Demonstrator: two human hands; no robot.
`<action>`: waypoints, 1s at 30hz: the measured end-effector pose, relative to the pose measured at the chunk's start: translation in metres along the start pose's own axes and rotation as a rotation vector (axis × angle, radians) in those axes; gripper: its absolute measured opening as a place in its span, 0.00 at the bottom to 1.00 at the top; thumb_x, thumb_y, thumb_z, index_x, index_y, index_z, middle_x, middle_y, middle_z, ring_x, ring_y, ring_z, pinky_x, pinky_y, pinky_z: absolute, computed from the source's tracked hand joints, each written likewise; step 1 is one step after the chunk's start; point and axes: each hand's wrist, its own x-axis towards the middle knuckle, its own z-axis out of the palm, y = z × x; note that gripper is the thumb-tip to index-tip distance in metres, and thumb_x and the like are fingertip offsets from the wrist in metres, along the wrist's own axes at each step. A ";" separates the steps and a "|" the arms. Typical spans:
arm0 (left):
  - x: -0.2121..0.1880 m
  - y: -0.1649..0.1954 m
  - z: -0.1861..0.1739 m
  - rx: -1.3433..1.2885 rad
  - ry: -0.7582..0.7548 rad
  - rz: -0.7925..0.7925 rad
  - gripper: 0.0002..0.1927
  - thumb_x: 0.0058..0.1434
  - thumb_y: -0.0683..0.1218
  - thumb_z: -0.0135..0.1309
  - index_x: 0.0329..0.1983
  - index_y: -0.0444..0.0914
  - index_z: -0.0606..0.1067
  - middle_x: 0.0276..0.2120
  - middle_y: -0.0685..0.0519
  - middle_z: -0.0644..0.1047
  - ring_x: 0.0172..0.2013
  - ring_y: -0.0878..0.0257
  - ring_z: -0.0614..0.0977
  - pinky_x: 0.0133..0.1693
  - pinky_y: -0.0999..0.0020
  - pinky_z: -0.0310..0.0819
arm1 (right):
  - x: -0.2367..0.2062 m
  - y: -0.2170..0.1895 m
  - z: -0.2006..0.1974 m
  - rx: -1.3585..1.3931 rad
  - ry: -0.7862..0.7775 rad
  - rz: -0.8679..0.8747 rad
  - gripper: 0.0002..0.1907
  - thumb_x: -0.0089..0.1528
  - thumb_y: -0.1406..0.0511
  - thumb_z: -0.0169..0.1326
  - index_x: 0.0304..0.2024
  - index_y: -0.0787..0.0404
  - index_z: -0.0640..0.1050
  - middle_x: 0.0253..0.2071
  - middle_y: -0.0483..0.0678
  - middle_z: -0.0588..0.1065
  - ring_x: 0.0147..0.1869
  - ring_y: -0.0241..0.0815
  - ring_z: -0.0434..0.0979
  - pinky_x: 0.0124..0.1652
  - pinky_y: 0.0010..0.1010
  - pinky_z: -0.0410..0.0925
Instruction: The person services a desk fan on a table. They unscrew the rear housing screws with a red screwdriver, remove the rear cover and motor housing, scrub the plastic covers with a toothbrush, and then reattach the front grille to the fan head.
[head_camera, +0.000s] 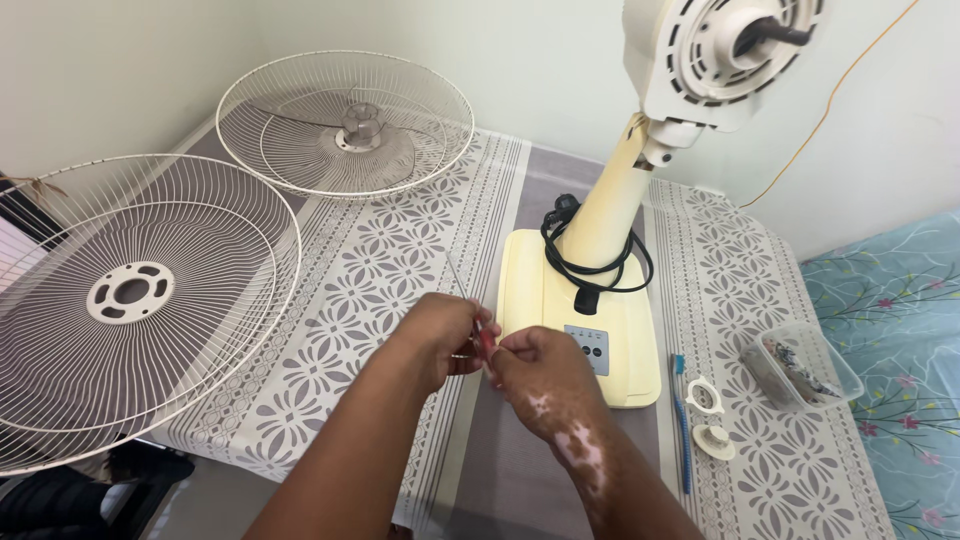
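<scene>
Both hands meet above the counter, just in front of the cream fan base. The left hand and right hand pinch a small red-handled tool between them, its thin metal shaft angling up-left. The large grille overhangs the counter's left edge; the second grille lies near the wall. A blue toothbrush and plastic container sit right, leaving bare cloth in front of the hands

Glossy cream plastic fan base, thin wire grilles, smooth patterned tablecloth
</scene>
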 end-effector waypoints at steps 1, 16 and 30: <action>0.003 -0.005 0.001 0.040 0.018 0.014 0.10 0.67 0.44 0.47 0.36 0.35 0.77 0.28 0.49 0.78 0.24 0.61 0.77 0.27 0.66 0.72 | 0.003 0.003 0.004 0.023 -0.043 0.045 0.16 0.61 0.61 0.56 0.44 0.68 0.83 0.33 0.51 0.84 0.32 0.36 0.79 0.34 0.28 0.70; 0.023 -0.014 0.055 0.211 -0.199 -0.049 0.13 0.67 0.45 0.47 0.32 0.31 0.76 0.24 0.48 0.75 0.21 0.60 0.75 0.27 0.62 0.74 | 0.030 0.036 -0.006 -0.073 0.157 0.244 0.21 0.62 0.55 0.58 0.48 0.65 0.79 0.38 0.56 0.84 0.39 0.45 0.84 0.40 0.35 0.74; -0.004 -0.023 0.178 0.376 -0.389 -0.060 0.24 0.70 0.56 0.43 0.43 0.31 0.77 0.35 0.46 0.81 0.34 0.60 0.83 0.42 0.63 0.79 | 0.025 0.106 -0.094 -0.016 0.453 0.329 0.20 0.62 0.55 0.56 0.45 0.65 0.78 0.38 0.53 0.82 0.41 0.46 0.85 0.41 0.38 0.75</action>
